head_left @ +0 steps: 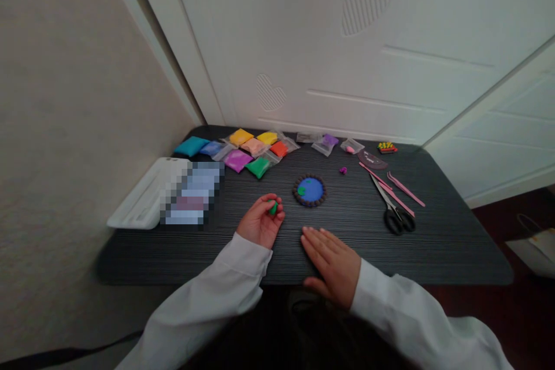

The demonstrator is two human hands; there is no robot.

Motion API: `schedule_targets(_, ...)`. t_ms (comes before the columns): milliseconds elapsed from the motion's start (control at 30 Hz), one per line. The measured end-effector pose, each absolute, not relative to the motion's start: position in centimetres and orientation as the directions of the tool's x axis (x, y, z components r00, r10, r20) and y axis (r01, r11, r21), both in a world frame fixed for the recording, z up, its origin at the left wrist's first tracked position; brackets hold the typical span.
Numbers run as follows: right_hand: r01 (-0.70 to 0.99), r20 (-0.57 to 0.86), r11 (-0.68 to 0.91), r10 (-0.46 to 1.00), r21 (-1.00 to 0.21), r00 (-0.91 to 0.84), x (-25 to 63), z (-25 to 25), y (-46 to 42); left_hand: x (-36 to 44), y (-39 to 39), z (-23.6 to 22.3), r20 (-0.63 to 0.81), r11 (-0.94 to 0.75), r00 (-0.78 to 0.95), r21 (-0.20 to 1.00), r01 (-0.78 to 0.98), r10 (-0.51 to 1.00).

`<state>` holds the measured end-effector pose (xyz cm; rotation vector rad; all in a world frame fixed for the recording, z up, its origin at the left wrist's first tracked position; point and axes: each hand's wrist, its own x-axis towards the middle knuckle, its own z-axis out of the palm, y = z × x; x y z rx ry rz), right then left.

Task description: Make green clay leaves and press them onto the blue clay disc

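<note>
Plainly, left hand holds green clay; purple sheet marked illegibly.

Rel. to blue disc: open lane on R side, btwn it & scissors + pink tools. Purple bit sits far R. Clay pkts block far L; L hand near L, R hand near R.

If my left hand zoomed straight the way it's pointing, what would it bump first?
Probably the round blue piece with the bumpy brown edge, ahead and to the right. But your left hand, holding a green lump, might be high enough to pass over.
</note>
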<state>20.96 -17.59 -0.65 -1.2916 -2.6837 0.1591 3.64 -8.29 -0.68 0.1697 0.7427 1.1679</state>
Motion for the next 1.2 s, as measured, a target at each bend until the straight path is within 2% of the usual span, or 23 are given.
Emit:
schedule_targets(100, 0.755, 0.028, 0.631, 0.77, -0.178, -0.637, 21.2, 0.2, -17.9, 3.6, -8.3, -0.7, -0.442, 0.405, 0.181, 0.489, -0.773, 0.879)
schedule_targets(233, 0.851, -0.002, 0.508, 0.858, -0.131, -0.513, 22.4, 1.3, -17.8, 3.6, -8.2, -0.7, -0.445, 0.405, 0.181, 0.482, -0.777, 0.877)
schedule_targets(333, 0.833, -0.022, 0.537, 0.839, -0.133, -0.544, 22.7, 1.3, -17.9, 3.6, -8.2, -0.7, -0.446, 0.407, 0.184, 0.478, -0.779, 0.876)
schedule_targets(400, 0.83, -0.016, 0.543, 0.836, -0.127, -0.549, 22.7, 1.0, -18.0, 3.6, -8.2, -0.7, -0.446, 0.402, 0.181, 0.473, -0.784, 0.877)
schedule_targets(533, 0.899, 0.071, 0.432, 0.901, -0.069, -0.428, 22.6, 0.2, -18.1, 3.5, -8.2, -0.6, -0.449, 0.394, 0.175, 0.461, -0.795, 0.877)
schedule_targets(567, 0.887, 0.075, 0.456, 0.889, -0.069, -0.452, 22.5, 0.0, -18.2, 3.5, -8.3, -0.5, -0.45, 0.394, 0.173, 0.461, -0.795, 0.876)
schedule_targets(667, 0.824, 0.034, 0.558, 0.83, -0.101, -0.557, 22.4, 0.2, -18.2, 3.5, -8.3, -0.6, -0.45, 0.385, 0.158, 0.472, -0.793, 0.879)
schedule_targets(800, 0.899, 0.017, 0.426, 0.904, -0.101, -0.426, 22.5, 0.7, -18.3, 3.6, -8.4, -0.7, -0.436, 0.362, 0.13, 0.505, -0.784, 0.89)
schedule_targets(933, 0.845, 0.033, 0.52, 0.853, -0.128, -0.521, 21.9, 0.3, -18.6, 3.6, -8.6, -0.2, -0.449, 0.427, 0.191, 0.516, -0.743, 0.873)
schedule_targets(1067, 0.924, 0.038, 0.367, 0.93, -0.111, -0.365, 21.9, 0.4, -18.6, 3.4, -8.9, 0.1, -0.455, 0.49, 0.256, 0.529, -0.693, 0.853)
schedule_targets(1200, 0.896, 0.027, 0.43, 0.903, -0.113, -0.43, 22.3, 0.7, -18.9, 3.5, -8.9, -0.3, -0.439, 0.488, 0.263, 0.55, -0.678, 0.859)
